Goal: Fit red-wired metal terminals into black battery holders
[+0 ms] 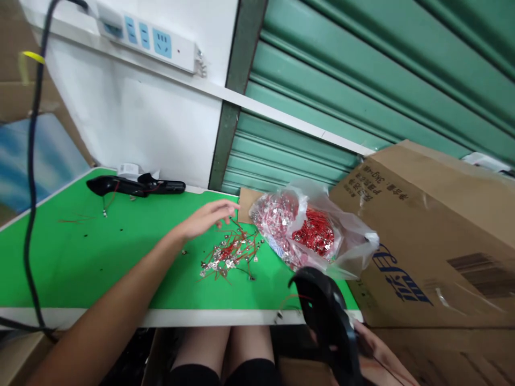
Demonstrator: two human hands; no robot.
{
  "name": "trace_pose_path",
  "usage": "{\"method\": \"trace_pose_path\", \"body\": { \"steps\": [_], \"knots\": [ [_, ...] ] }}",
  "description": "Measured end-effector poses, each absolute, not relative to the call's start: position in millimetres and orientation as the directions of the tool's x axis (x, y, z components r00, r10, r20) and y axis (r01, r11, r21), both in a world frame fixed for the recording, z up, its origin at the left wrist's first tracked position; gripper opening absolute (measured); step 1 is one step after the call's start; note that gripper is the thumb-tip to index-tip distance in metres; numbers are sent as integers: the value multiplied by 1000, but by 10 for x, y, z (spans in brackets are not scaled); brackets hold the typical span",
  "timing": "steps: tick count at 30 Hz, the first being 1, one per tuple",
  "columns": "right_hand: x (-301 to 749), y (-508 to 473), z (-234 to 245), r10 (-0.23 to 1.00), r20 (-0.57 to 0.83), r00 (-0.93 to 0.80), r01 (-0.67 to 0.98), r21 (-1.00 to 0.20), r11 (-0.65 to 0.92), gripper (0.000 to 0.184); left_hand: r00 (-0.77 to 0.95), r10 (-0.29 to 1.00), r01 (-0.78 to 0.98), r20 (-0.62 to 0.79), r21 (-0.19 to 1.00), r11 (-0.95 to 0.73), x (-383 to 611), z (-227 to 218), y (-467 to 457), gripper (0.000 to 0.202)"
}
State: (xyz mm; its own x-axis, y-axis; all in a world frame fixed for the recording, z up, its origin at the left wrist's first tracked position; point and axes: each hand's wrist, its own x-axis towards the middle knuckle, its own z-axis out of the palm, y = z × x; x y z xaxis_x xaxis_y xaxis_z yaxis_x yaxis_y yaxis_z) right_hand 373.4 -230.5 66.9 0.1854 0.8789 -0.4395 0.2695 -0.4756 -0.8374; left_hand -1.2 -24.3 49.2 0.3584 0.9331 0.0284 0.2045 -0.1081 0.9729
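Note:
My left hand (210, 216) hovers at the far edge of a loose pile of red wires with small metal tabs (230, 253), its fingers stretched out and holding nothing. At the lower right, my right hand (376, 346) grips a curved black plastic shell (328, 308) beyond the front of the table. A thin red wire with a small metal end hangs from that shell. Most of my right fingers are hidden behind it. A clear plastic bag (354, 228) full of similar red wires lies opened to the right of the pile.
On the green table mat (132, 268), more black shell parts (120, 186) lie at the back left. A big cardboard box (426, 241) borders the right side. A black cable (30, 177) hangs at the left, and a power strip (148, 40) is mounted above.

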Motion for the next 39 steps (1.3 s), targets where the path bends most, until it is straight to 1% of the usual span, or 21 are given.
{"method": "trace_pose_path", "body": {
  "steps": [1, 2, 3, 4, 6, 8, 10, 13, 15, 17, 20, 26, 31, 34, 36, 39],
  "knots": [
    [3576, -2171, 696, 882, -443, 158, 246, -848, -470, 78, 446, 895, 105, -2, 993, -51, -32, 530, -273, 59],
    [3409, -2042, 732, 872, -473, 130, 165, -856, -489, 82, 524, 851, 19, -10, 1000, 0, -56, 559, -298, 62],
    [3240, -1914, 774, 865, -496, 77, 107, -859, -501, 85, 592, 806, -48, -5, 998, 42, -82, 580, -316, 67],
    [3075, -1784, 816, 875, -483, 28, 74, -872, -483, 84, 645, 765, -93, 3, 993, 75, -109, 594, -327, 73],
    [2773, -1506, 885, 891, -450, -61, 72, -892, -446, 76, 706, 708, -129, 6, 984, 120, -163, 606, -328, 86],
    [2519, -1211, 915, 906, -405, -124, 70, -914, -400, 66, 698, 716, -146, -1, 979, 144, -214, 605, -308, 87],
    [2297, -918, 900, 923, -344, -174, 91, -939, -333, 58, 618, 786, -163, -14, 976, 145, -263, 594, -271, 78],
    [1976, -529, 816, 940, -283, -191, 153, -954, -256, 55, 419, 906, -149, -61, 980, 135, -344, 555, -183, 63],
    [1766, -320, 741, 951, -237, -198, 253, -950, -184, 54, 278, 956, -93, -96, 988, 126, -407, 513, -111, 57],
    [1576, -156, 668, 959, -174, -222, 427, -902, -65, 52, 147, 981, 18, -130, 991, 129, -478, 463, -41, 52],
    [1355, 7, 579, 964, -121, -236, 555, -831, 31, 49, -14, 987, 174, -158, 972, 158, -593, 393, 38, 48],
    [1129, 103, 510, 956, -71, -285, 686, -711, 152, 43, -173, 969, 302, -176, 927, 222, -785, 362, 54, 41],
    [1041, 155, 449, 947, -57, -316, 729, -654, 204, 41, -273, 927, 382, -255, 856, 348, -861, 366, 17, 43],
    [989, 179, 383, 956, -9, -294, 740, -635, 222, 41, -322, 904, 441, -282, 800, 407, -869, 344, 17, 44],
    [955, 180, 343, 962, 37, -271, 738, -634, 232, 45, -358, 896, 498, -262, 758, 421, -864, 334, 19, 47],
    [922, 181, 295, 969, 85, -234, 709, -667, 230, 54, -418, 890, 594, -182, 686, 419, -842, 343, 6, 54]
  ]
}}
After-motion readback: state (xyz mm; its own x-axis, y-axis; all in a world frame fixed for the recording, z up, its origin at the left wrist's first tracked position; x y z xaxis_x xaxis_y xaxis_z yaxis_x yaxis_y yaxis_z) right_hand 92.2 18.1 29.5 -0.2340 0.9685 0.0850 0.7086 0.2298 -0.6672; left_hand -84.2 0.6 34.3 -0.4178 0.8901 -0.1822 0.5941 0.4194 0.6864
